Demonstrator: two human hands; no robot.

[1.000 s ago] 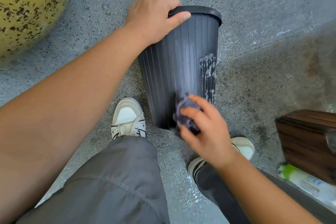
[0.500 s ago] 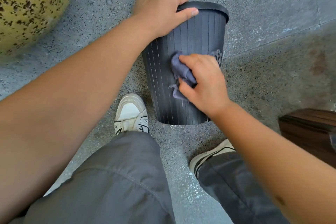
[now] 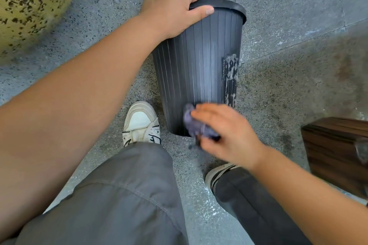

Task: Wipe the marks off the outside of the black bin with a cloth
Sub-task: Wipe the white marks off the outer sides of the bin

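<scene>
A black ribbed bin [image 3: 199,69] stands on the grey floor, leaning away from me. My left hand [image 3: 171,9] grips its near rim, thumb laid along the outside wall. My right hand [image 3: 225,135] holds a bunched purple-grey cloth [image 3: 195,123] against the bin's lowest part, close to the base; hand and cloth are blurred. A patch of whitish flaky marks [image 3: 231,77] runs down the bin's right side, above and to the right of the cloth.
My white shoe [image 3: 140,123] sits just left of the bin's base, the other shoe [image 3: 217,175] below my right hand. A dark wooden box [image 3: 334,149] stands at the right. A yellow speckled rounded object [image 3: 29,4] fills the upper left.
My right hand has swept the cloth down from the bin's upper middle to its base, uncovering the whitish patch again. The left hand keeps its hold on the rim.
</scene>
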